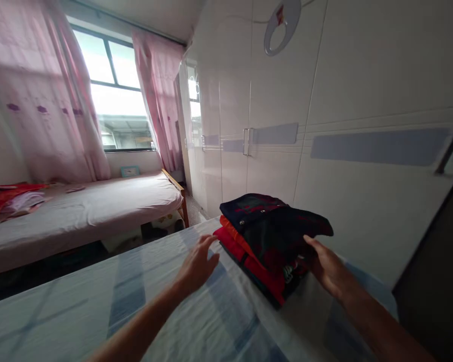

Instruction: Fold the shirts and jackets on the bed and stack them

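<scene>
Dark garment (274, 226) in right fingers (314, 245) (pinched)

I get daylight from the window (119, 103), panes blown out; rest of the room dim. Past the near bed (79, 311)'s right edge, nearly black. Dark garment (272, 226) loses fold detail, soft shadow on its right-edge side. Faint sheen on wardrobe doors (275, 100). Wide-angle stretch toward my frame borders.

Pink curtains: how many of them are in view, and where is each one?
2: the left curtain and the right curtain, at either side of the window. Folds may hide another panel.
</scene>
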A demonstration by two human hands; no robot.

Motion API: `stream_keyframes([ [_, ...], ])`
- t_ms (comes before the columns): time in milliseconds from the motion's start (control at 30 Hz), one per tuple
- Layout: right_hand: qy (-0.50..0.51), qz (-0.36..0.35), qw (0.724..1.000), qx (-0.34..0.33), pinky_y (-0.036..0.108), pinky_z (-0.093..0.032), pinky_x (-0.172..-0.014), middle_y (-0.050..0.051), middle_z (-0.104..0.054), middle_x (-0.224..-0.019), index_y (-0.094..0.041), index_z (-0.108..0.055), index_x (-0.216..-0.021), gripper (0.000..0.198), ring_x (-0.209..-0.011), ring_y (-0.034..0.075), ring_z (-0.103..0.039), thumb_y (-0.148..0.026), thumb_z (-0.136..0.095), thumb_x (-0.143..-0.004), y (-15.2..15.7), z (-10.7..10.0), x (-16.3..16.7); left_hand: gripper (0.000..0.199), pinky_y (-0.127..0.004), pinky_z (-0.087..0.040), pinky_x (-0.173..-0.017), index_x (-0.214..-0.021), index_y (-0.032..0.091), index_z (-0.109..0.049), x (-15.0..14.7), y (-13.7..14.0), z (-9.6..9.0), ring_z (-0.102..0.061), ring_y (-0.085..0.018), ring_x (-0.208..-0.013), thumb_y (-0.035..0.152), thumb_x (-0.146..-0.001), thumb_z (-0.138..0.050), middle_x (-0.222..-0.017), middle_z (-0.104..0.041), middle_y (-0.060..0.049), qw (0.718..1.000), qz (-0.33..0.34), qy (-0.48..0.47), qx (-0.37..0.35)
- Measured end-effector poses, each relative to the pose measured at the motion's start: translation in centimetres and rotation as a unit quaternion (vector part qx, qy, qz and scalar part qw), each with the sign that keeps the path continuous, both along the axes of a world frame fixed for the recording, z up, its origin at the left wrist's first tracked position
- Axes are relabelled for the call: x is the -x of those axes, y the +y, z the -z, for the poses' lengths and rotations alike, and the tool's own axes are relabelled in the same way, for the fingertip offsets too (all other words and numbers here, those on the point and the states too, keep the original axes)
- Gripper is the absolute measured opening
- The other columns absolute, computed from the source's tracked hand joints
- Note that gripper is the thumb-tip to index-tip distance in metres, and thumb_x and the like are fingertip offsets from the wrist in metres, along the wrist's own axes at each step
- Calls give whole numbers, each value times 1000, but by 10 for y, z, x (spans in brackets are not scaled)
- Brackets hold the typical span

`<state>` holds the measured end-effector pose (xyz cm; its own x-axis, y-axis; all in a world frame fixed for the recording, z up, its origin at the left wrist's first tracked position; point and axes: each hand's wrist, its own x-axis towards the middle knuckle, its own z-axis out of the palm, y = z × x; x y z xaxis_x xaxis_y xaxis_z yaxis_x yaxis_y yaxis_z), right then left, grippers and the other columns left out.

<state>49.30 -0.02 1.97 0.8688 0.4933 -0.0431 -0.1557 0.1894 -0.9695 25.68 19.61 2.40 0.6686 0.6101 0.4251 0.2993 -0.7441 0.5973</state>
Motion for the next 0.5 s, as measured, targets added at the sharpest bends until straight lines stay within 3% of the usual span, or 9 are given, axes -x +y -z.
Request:
stream_keyframes([
  [67, -146, 121, 981, 39, 37, -55, -73, 5, -65, -95, -21, -57, -94, 31, -86, 22, -62, -42, -62, -71, -15, -5, -7, 41, -41, -44, -101, -117, 21, -60, 39, -17, 35, -55, -24, -117, 19, -76, -55, -129, -57, -9, 1000, 0, 17, -9],
  [167, -400, 226, 885, 67, 42, -47, -90, 10, -53, -121, -21, -52, -114, 44, -110, 24, -53, -43, -57, -77, -14, -39, -6, 40, -39, -46, -99, -123, 27, -55, 103, -26, 75, -52, -22, -122, 31, -85, -48, -135, -53, -7, 994, -28, 52, -93],
  [267, -579, 179, 792, 76, 45, -39, -100, 12, -50, -128, -21, -50, -120, 41, -121, 24, -46, -40, -47, -84, 22, -83, -2, 36, -35, -53, -90, -118, 31, -59, 168, -20, 102, -60, -22, -112, 39, -85, -49, -130, -58, -5, 981, -88, 93, -143],
  [333, -629, 139, 754, 129, 49, -34, -102, 13, -49, -132, -21, -51, -122, 41, -126, 26, -41, -40, -43, -86, 59, -101, -2, 36, -38, -54, -88, -113, 29, -64, 210, -14, 114, -61, -24, -110, 43, -83, -49, -126, -61, -7, 969, -136, 120, -168],
  [400, -635, 114, 731, 223, 56, -29, -102, 14, -45, -138, -22, -53, -123, 45, -130, 30, -35, -45, -41, -86, 96, -100, -7, 40, -44, -52, -90, -110, 25, -67, 249, -12, 122, -59, -29, -113, 46, -81, -49, -124, -62, -10, 952, -192, 152, -183],
  [500, -591, 36, 710, 381, 58, -24, -101, 13, -44, -140, -23, -55, -124, 51, -129, 33, -34, -52, -40, -85, 137, -70, -18, 45, -49, -48, -95, -113, 21, -66, 290, -21, 128, -53, -32, -120, 46, -80, -48, -127, -60, -12, 924, -262, 220, -172],
])
